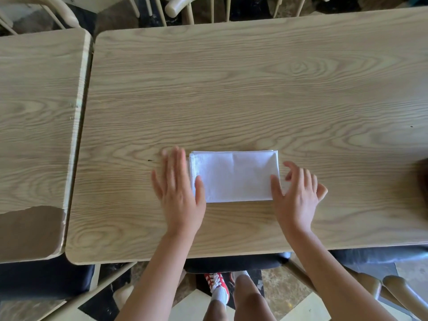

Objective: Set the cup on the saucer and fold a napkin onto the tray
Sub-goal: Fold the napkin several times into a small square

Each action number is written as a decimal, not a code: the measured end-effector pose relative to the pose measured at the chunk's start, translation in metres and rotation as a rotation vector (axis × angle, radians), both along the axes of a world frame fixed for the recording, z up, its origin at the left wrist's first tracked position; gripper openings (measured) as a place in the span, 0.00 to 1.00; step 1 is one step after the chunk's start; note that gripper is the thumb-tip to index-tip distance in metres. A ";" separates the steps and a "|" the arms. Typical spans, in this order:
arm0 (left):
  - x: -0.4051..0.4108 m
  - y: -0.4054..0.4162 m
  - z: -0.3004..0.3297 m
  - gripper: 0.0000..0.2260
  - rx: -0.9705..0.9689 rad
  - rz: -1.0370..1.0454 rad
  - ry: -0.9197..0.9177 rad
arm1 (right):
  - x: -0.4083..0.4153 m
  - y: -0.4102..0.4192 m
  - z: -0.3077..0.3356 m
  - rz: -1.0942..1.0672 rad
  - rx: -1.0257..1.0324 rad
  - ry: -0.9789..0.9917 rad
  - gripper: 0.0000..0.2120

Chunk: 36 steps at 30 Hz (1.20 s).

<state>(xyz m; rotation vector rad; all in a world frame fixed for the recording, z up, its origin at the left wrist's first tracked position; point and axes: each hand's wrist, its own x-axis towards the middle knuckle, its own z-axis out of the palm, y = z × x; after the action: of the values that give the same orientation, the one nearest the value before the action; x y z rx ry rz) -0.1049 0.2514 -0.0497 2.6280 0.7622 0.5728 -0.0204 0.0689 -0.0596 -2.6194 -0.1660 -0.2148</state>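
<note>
A white napkin [234,176], folded into a flat rectangle, lies on the wooden table [231,89] near its front edge. My left hand [178,188] rests flat at the napkin's left end, fingers spread, thumb lying on the cloth. At the right end is my right hand [296,193], fingers apart and slightly curled, with the thumb touching the napkin's right edge. Neither hand grips anything. No cup, saucer or tray can be made out in view.
A second wooden table [39,112] stands to the left across a narrow gap, its near corner chipped. Pale chairs [178,8] line the far side. A dark brown object [422,188] is cut off at the right edge.
</note>
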 end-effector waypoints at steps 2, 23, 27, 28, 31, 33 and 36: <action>0.010 -0.006 0.002 0.26 0.078 -0.210 0.038 | 0.001 0.007 0.002 0.185 -0.171 -0.086 0.21; 0.013 0.032 -0.022 0.27 0.113 -0.398 0.469 | 0.038 0.005 -0.011 0.679 -0.496 0.109 0.34; 0.013 0.037 -0.022 0.25 0.105 -0.427 0.441 | 0.039 0.000 -0.011 0.659 -0.512 0.107 0.33; 0.014 0.038 -0.022 0.25 0.113 -0.441 0.440 | 0.037 0.000 -0.010 0.652 -0.518 0.109 0.33; 0.023 0.051 -0.018 0.24 0.176 -0.566 0.443 | 0.026 -0.007 -0.007 0.628 -0.537 0.126 0.33; 0.042 0.070 -0.015 0.24 0.285 -0.742 0.462 | 0.010 -0.016 -0.007 0.622 -0.538 0.127 0.33; 0.079 0.091 -0.010 0.22 0.497 -1.018 0.473 | -0.030 -0.028 -0.007 0.593 -0.511 0.137 0.33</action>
<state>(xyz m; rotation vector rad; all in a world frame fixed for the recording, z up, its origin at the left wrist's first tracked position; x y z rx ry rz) -0.0257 0.3427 -0.0593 3.1252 -0.7465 -0.1939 -0.0504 0.0408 -0.0668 -2.9116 -1.0467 0.2454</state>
